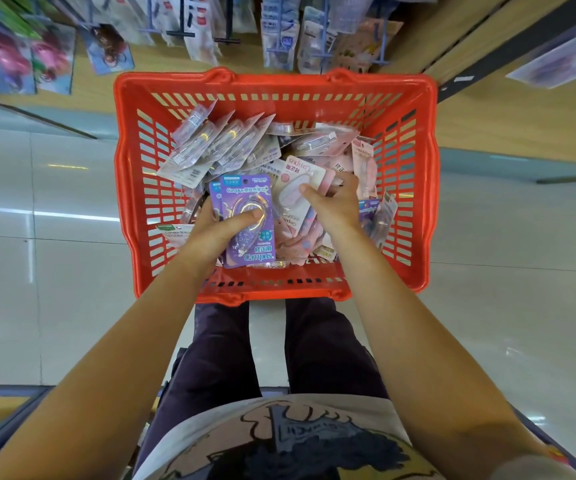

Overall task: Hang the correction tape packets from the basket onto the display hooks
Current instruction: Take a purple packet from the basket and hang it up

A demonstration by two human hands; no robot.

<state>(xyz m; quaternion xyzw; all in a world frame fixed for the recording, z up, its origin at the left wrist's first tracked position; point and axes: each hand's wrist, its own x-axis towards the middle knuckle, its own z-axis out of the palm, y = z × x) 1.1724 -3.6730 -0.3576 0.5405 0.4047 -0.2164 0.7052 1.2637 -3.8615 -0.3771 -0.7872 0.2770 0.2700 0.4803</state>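
The correction tape packets (pixel 262 157) lay heaped inside the red basket (pixel 125 188), piled from its far wall down to its near edge, too many and too overlapped to count surely. The step in hand looked like gathering: none of these had yet reached the hooks. The left hand (pixel 217 230) gripped a purple packet (pixel 246 221) near the basket's near edge, thumb pressed across its front, with at least one more purple card tucked behind it, so two or more in that hand. The right hand (pixel 333 202) pinched a pink packet (pixel 295 188) toward the middle of the basket, thumb on its face and fingers curled behind. Beyond the basket's far edge hung the display hooks (pixel 189 29), already carrying other goods, blurred. The next move would likely call for lifting both handfuls clear of the heap, then lining up each card's hole with a free hook. One basket, two hands, one person standing over it on the pale floor (pixel 54 271).
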